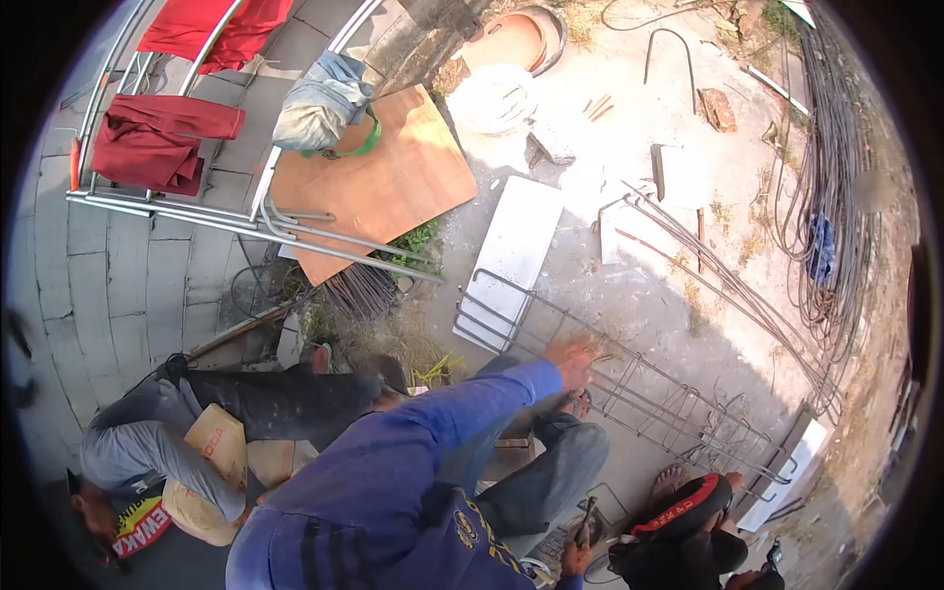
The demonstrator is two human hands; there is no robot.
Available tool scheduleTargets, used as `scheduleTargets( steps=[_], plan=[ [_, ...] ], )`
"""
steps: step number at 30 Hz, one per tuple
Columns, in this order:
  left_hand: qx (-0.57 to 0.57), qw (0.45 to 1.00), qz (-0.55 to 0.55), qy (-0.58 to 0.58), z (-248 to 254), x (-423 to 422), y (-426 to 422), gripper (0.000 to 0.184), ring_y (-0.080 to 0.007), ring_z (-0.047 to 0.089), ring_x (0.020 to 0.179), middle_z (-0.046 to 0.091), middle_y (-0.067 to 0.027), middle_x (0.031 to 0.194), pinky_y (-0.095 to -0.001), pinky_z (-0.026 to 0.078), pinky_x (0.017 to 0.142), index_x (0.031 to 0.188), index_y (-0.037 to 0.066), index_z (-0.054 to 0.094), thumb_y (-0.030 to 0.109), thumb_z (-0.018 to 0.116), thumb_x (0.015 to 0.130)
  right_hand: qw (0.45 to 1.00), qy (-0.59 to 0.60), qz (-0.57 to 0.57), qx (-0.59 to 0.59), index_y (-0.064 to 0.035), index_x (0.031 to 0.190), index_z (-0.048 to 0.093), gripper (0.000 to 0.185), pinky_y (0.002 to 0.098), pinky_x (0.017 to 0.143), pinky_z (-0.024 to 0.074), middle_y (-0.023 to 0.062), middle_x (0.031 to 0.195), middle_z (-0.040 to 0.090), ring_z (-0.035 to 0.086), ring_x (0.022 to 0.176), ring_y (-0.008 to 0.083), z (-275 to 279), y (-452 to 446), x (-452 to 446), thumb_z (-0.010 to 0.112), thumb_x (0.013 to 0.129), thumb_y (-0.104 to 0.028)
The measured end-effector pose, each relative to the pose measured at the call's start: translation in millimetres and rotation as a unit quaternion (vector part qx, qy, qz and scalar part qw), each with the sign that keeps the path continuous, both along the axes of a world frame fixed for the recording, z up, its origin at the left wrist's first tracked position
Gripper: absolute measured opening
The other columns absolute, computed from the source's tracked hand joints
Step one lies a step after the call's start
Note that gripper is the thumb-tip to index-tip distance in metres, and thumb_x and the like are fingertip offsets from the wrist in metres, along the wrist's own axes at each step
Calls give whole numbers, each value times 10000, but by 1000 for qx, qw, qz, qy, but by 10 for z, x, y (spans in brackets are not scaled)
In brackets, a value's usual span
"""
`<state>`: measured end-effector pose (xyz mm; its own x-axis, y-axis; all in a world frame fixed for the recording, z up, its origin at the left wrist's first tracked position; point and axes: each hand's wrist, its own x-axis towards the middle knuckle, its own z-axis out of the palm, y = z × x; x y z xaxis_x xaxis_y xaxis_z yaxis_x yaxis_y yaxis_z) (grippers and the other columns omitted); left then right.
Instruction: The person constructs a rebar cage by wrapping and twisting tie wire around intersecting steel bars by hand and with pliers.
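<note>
My left hand (574, 364), in a long blue sleeve, reaches over a rebar cage (639, 379) of long bars and bent stirrups. Motion blurs its fingers, so I cannot tell whether they grip a bar. Lower down, my right hand (575, 557) is closed around what look like dark pincers (587, 515), pointing upward. The cage lies slantwise in front of my bent, jeans-clad legs. Its far-left end overlaps a white board (511, 261), and its other end lies near a second white board (784, 477).
A co-worker in a black cap (685, 506) crouches by the cage's right end. Another person (147, 442) sits at left beside a paper sack (211, 447). Loose rods (737, 295) and wire coils (826, 187) lie right. A metal frame (187, 208) and plywood (393, 177) stand upper left.
</note>
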<state>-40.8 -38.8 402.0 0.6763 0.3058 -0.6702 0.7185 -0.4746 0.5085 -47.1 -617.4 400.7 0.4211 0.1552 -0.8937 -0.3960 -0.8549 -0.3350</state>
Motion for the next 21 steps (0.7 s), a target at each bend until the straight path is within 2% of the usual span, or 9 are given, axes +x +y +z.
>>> scheduleTargets(
  steps=[1, 2, 7, 12, 14, 17, 19, 20, 21],
  plan=[
    [10, 999, -18, 34, 416, -289, 113, 778, -368, 319, 1532, 322, -164, 1670, -601, 240, 1222, 1594, 144, 385, 419, 675, 927, 996, 51, -56, -46, -188, 1571, 467, 714, 300, 447, 402, -4, 679, 539, 467, 478, 104, 640, 61, -154, 631, 883, -91],
    [29, 998, -8, 63, 906, -528, 220, 758, -371, 323, 1529, 353, -168, 1653, -611, 237, 1220, 1585, 160, 410, 446, 665, 931, 988, 93, -25, -120, -39, 1583, 401, 760, 392, 946, 542, 236, 1341, 645, 655, 1180, 286, 1146, 113, -182, 640, 864, -103],
    [128, 978, 165, 25, 2679, -1413, 890, 745, -396, 349, 1510, 367, -196, 1641, -591, 252, 1220, 1569, 168, 443, 555, 619, 957, 982, 117, -32, -145, -38, 1362, 642, 527, 414, 866, 562, 217, 1074, 735, 710, 1036, 295, 1968, -275, -250, 651, 899, -291],
    [69, 953, 294, 3, 3127, -2016, 1577, 768, -398, 368, 1498, 393, -240, 1615, -474, 308, 1222, 1555, 112, 465, 602, 590, 977, 952, 117, 224, -172, 13, 1095, 715, 475, 495, 835, 570, 262, 954, 735, 742, 955, 362, 1663, 256, 592, 545, 915, -392],
    [50, 964, 263, 7, 3340, -2085, 1843, 766, -396, 395, 1483, 409, -259, 1599, -459, 330, 1210, 1547, 78, 471, 590, 584, 989, 937, -64, 317, -132, 72, 1035, 687, 509, 594, 960, 503, 306, 993, 713, 709, 1051, 434, 1476, 819, 796, 506, 936, -393],
    [-82, 970, 227, -17, 2979, -2118, 2608, 714, -324, 515, 1400, 554, -241, 1481, -404, 395, 1157, 1519, 40, 504, 528, 603, 1007, 984, -166, -7, -69, 21, 1127, 670, 475, 561, 945, 506, 280, 1039, 714, 693, 1065, 439, 1974, 2402, 386, 549, 940, -399],
    [-94, 991, 92, 4, 2700, -1948, 3299, 682, -291, 559, 1365, 594, -216, 1457, -369, 427, 1129, 1507, 39, 527, 495, 621, 1008, 951, -241, -193, -27, -13, 1188, 658, 468, 539, 935, 508, 263, 1069, 714, 683, 1074, 442, 2510, 3594, -101, 577, 943, -404],
    [-51, 999, -15, -1, 2289, -2046, 3818, 600, -240, 629, 1227, 668, -116, 1335, -357, 494, 1026, 1488, 60, 562, 432, 629, 1022, 927, -271, -258, -22, -30, 1218, 652, 469, 527, 930, 510, 255, 1084, 715, 677, 1078, 444, 2741, 4125, -323, 592, 945, -406],
    [-98, 994, -8, 37, 2258, -1928, 4271, 625, -281, 647, 1186, 671, -159, 1337, -369, 507, 1004, 1504, 60, 539, 440, 628, 1016, 904, -289, -315, -27, -47, 1249, 646, 473, 516, 925, 511, 246, 1100, 715, 672, 1083, 446, 2918, 4564, -579, 606, 946, -408]
  ],
)
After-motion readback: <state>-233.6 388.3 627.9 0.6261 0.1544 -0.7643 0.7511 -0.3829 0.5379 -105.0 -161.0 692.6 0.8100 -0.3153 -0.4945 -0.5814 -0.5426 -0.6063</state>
